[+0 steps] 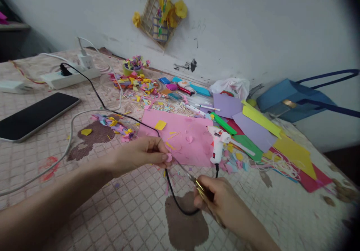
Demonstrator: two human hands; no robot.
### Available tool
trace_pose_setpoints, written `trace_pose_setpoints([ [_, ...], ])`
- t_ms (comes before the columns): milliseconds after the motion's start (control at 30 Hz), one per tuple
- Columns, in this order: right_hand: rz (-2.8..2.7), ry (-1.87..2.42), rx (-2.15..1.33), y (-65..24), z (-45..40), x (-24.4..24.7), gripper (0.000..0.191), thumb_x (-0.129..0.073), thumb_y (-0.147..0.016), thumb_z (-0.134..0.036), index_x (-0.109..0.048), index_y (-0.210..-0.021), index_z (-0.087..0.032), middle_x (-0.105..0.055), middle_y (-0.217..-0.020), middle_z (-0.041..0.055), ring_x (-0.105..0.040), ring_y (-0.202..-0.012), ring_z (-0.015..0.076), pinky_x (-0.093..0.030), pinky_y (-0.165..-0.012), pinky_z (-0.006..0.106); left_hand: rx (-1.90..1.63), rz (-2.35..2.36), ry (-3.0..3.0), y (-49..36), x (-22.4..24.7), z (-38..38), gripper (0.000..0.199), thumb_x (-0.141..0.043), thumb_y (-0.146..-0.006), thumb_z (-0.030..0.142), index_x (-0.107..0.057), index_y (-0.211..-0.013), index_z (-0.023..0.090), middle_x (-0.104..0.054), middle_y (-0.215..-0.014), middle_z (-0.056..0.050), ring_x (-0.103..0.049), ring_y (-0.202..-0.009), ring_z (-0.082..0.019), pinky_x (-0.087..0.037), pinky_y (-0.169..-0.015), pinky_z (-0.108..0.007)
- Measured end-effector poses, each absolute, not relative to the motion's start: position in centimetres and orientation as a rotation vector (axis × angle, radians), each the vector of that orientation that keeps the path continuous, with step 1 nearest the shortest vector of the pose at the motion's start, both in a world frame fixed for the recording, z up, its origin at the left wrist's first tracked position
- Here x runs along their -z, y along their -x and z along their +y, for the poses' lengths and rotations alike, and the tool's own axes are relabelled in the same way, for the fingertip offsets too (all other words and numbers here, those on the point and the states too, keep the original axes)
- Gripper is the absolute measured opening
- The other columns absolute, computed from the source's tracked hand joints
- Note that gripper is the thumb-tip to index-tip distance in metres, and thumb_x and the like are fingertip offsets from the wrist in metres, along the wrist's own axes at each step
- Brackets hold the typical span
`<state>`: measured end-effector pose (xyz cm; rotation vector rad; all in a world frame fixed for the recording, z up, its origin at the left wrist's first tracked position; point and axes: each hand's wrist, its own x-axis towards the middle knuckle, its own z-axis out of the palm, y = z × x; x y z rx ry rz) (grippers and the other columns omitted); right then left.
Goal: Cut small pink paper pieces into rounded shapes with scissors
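My left hand [150,154] pinches a small pink paper piece [169,157] between thumb and fingers. In my right hand [215,196] is a pair of gold-handled scissors [200,188], its blades pointing up and left to the pink piece. Whether the blades touch the paper I cannot tell. Beyond both hands lies a pink paper sheet [194,133] strewn with small cut scraps and a yellow paper square [160,125]. A white hot glue gun [217,146] rests at the sheet's right edge, and its black cord runs between my hands.
Coloured paper sheets [253,129] and white string [281,165] lie to the right, near a blue bag [292,97]. At left are a black phone [36,114], a power strip [71,77] and loose cables. Paper scraps [135,84] heap at the back, below a wall decoration [160,16].
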<state>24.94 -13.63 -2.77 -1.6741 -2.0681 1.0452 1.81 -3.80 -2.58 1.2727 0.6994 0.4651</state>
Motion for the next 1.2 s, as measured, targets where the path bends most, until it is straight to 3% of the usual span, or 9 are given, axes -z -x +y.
trace_pose_setpoints([
  [100, -1.775, 1.544, -1.293, -25.0, -13.1, 2.7, 0.017, -0.055, -0.079, -0.03, -0.054, -0.069, -0.017, -0.048, -0.054, -0.0045, -0.043, -0.045, 0.0089, -0.032, -0.042, 0.019, -0.48, 0.731, -1.214, -2.2, 2.6, -4.2, 0.014, -0.064, -0.077, 0.024, -0.057, -0.072, 0.014, -0.065, -0.074, 0.001, -0.058, -0.07, -0.011, -0.044, -0.067, -0.023],
  [200, -1.49, 1.517, -1.331, -24.0, -12.9, 2.8, 0.024, -0.058, -0.078, -0.04, -0.057, -0.075, -0.016, -0.038, -0.048, -0.0082, -0.034, -0.037, 0.0065, -0.028, -0.036, 0.018, -0.427, 0.78, -1.225, -2.8, 2.5, -5.0, 0.014, -0.065, -0.076, 0.026, -0.058, -0.072, 0.014, -0.063, -0.07, 0.002, -0.057, -0.067, -0.011, -0.043, -0.066, -0.024],
  [267, -1.404, 1.514, -1.347, -23.0, -13.0, 2.9, 0.024, -0.059, -0.077, -0.04, -0.059, -0.079, -0.016, -0.04, -0.047, -0.0082, -0.035, -0.036, 0.0063, -0.028, -0.035, 0.017, -0.413, 0.789, -1.279, -3.1, 2.6, -5.5, 0.014, -0.065, -0.076, 0.027, -0.059, -0.072, 0.015, -0.063, -0.072, 0.001, -0.057, -0.07, -0.013, -0.042, -0.066, -0.025],
  [433, -1.317, 1.471, -1.37, -21.1, -13.1, 3.3, 0.018, -0.063, -0.075, -0.034, -0.059, -0.076, -0.016, -0.042, -0.05, -0.008, -0.036, -0.038, 0.0051, -0.029, -0.036, 0.016, -0.407, 0.709, -1.349, -3.7, 3.1, -6.0, 0.012, -0.061, -0.078, 0.026, -0.059, -0.073, 0.015, -0.064, -0.105, -0.005, -0.059, -0.092, -0.019, -0.043, -0.08, -0.03],
  [500, -1.302, 1.469, -1.375, -20.8, -13.0, 3.4, 0.018, -0.063, -0.074, -0.033, -0.057, -0.074, -0.016, -0.042, -0.05, -0.0081, -0.035, -0.037, 0.0045, -0.027, -0.035, 0.016, -0.405, 0.685, -1.379, -3.7, 3.3, -6.1, 0.011, -0.059, -0.079, 0.026, -0.059, -0.074, 0.016, -0.063, -0.108, -0.006, -0.059, -0.095, -0.02, -0.043, -0.081, -0.031],
  [700, -1.302, 1.476, -1.349, -20.5, -12.8, 3.4, 0.015, -0.057, -0.075, -0.029, -0.052, -0.068, -0.017, -0.041, -0.048, -0.0084, -0.035, -0.035, 0.0044, -0.027, -0.034, 0.016, -0.444, 0.693, -1.433, -4.0, 3.5, -6.6, 0.013, -0.058, -0.08, 0.027, -0.055, -0.073, 0.016, -0.066, -0.097, -0.006, -0.06, -0.088, -0.02, -0.045, -0.077, -0.032],
  [900, -1.189, 1.42, -1.286, -20.7, -12.9, 4.1, 0.018, -0.059, -0.077, -0.033, -0.051, -0.071, -0.018, -0.041, -0.042, -0.0097, -0.036, -0.034, 0.0061, -0.03, -0.035, 0.017, -0.419, 0.751, -1.23, -4.4, 3.4, -7.2, 0.021, -0.065, -0.075, 0.031, -0.057, -0.089, 0.016, -0.066, -0.089, -0.003, -0.059, -0.085, -0.018, -0.045, -0.076, -0.031],
  [1200, -1.172, 1.384, -1.222, -20.6, -13.1, 4.4, 0.019, -0.057, -0.081, -0.032, -0.05, -0.07, -0.018, -0.043, -0.043, -0.0088, -0.038, -0.036, 0.0067, -0.031, -0.038, 0.018, -0.577, 0.8, -1.006, -5.4, 4.1, -8.9, 0.022, -0.066, -0.075, 0.035, -0.058, -0.081, 0.015, -0.061, -0.077, 0.0, -0.055, -0.074, -0.014, -0.041, -0.07, -0.027],
])
